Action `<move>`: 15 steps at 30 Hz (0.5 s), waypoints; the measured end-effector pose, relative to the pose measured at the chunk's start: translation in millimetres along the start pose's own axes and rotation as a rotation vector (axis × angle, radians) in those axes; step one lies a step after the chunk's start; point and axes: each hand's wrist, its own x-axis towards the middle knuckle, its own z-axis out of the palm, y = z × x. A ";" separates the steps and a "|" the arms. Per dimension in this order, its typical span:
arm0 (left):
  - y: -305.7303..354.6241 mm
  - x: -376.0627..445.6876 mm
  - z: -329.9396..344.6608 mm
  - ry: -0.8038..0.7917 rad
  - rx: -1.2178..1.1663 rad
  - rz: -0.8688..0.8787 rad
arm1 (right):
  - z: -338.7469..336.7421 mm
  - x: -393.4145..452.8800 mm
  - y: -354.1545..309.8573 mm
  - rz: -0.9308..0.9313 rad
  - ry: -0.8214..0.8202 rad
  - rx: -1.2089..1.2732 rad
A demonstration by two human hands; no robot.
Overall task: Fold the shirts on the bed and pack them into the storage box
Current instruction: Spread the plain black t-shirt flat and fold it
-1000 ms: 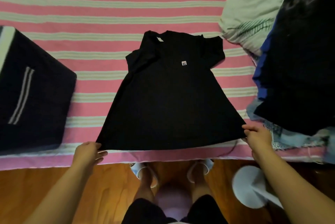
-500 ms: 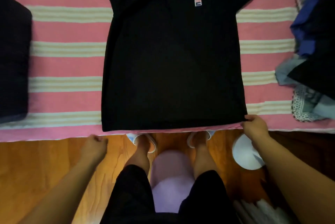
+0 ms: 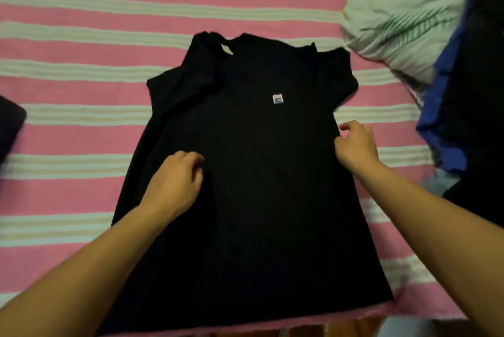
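Matt black cloth shirt (image 3: 253,186); bedspread (image 3: 81,69) seemingly woven.

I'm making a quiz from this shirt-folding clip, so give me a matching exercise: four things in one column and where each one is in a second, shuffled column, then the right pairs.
Things:
1. black shirt
2. left hand
3. right hand
4. white patterned bedding

Places:
A. at the shirt's right side edge
B. bunched at the upper right of the bed
C. spread flat in the middle of the striped bedspread
D. on the shirt's left half

Pairs: 1-C, 2-D, 3-A, 4-B
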 end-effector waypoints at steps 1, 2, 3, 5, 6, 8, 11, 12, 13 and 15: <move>-1.0 28.9 1.9 0.052 0.056 0.074 | 1.5 26.4 -5.1 0.007 0.017 0.017; -4.9 56.3 5.0 0.097 0.128 0.130 | 4.5 50.9 -7.9 0.000 0.030 0.027; -11.6 81.6 10.6 0.132 0.220 0.166 | 8.8 73.4 -9.2 -0.013 0.035 0.025; -25.5 120.1 26.8 0.174 0.391 0.176 | 20.1 108.7 -7.9 -0.047 0.029 -0.005; -30.3 131.5 37.1 0.184 0.431 0.144 | 26.1 122.8 -5.3 -0.065 0.026 -0.028; -37.6 141.4 57.2 0.255 0.422 0.096 | 36.6 143.1 -0.1 -0.099 0.013 -0.064; -42.8 139.8 69.3 0.385 0.390 0.134 | 47.0 151.5 10.1 -0.145 -0.017 -0.107; -45.4 139.6 71.3 0.405 0.395 0.153 | 51.8 147.2 16.7 -0.165 -0.030 -0.132; -46.8 140.3 71.7 0.417 0.403 0.160 | 56.0 142.0 22.0 -0.173 -0.028 -0.165; -42.7 140.6 65.9 0.417 0.433 0.154 | 56.2 129.9 20.6 -0.150 -0.029 -0.261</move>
